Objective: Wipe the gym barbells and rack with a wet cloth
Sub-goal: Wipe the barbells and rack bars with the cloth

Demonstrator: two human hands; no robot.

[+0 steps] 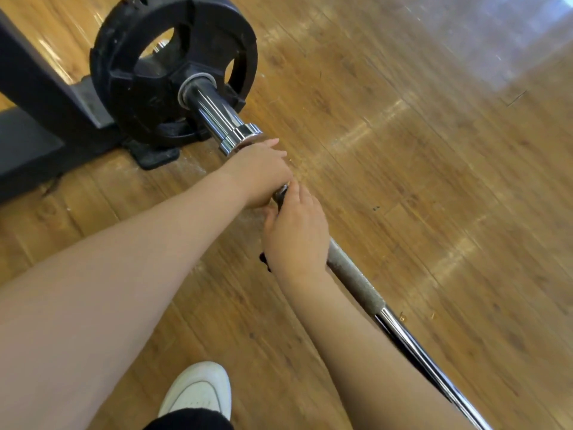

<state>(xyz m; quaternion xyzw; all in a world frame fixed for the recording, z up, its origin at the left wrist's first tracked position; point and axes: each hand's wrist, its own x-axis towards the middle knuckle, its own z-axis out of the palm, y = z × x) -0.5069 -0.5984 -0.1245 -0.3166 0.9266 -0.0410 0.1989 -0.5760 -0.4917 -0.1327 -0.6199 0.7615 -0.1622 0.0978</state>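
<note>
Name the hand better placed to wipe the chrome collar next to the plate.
Left. The left hand grips the bar right beside the chrome collar, fingertips almost touching it. The right hand grips farther down. No cloth is clearly visible.

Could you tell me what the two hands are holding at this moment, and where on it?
Both hands grip the barbell: the left hand just below the chrome collar, the right hand beside it at the knurled section. No cloth is visible.
</note>
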